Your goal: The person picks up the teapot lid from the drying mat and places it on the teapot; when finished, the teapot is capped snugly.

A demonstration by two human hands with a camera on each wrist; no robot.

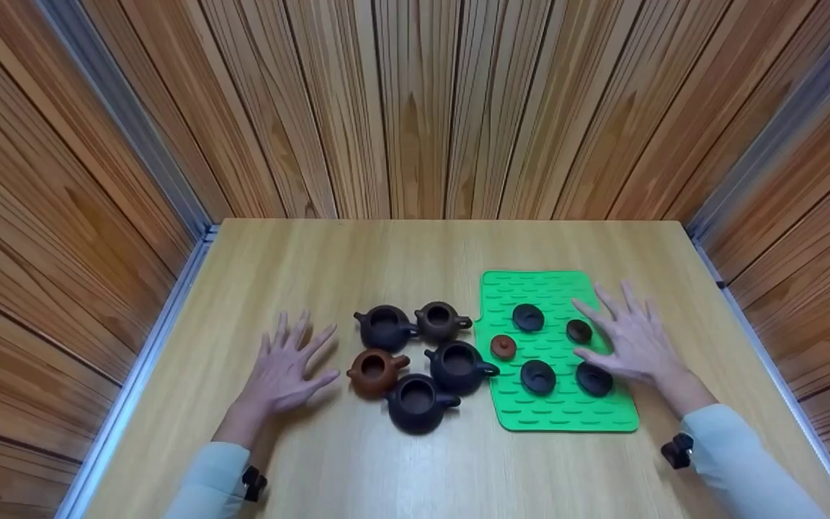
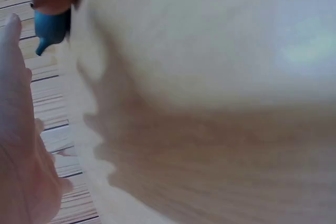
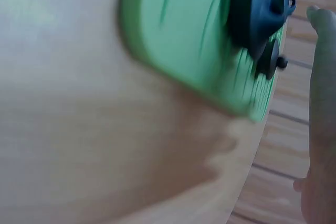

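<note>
My left hand (image 1: 287, 371) hovers with spread fingers left of a group of lidless teapots. Closest to it is a reddish-brown teapot (image 1: 388, 378); the others are dark: a front one (image 1: 418, 422), a right one (image 1: 457, 389), a back-left one (image 1: 384, 344) and a small brownish one (image 1: 433, 336). On the right, my right hand (image 1: 635, 342) is spread over the right edge of a green mat (image 1: 555, 418). A dark lid (image 1: 594, 382) lies by its thumb, a small brown-black lid (image 1: 578, 331) near its fingertips. Neither hand holds anything.
Two more dark lids, one at the back (image 1: 528, 317) and one in front (image 1: 537, 378), plus a reddish-brown lid (image 1: 503, 347), lie on the mat. The light wood table (image 1: 300, 252) has wood-plank walls (image 1: 415, 108) behind and on both sides.
</note>
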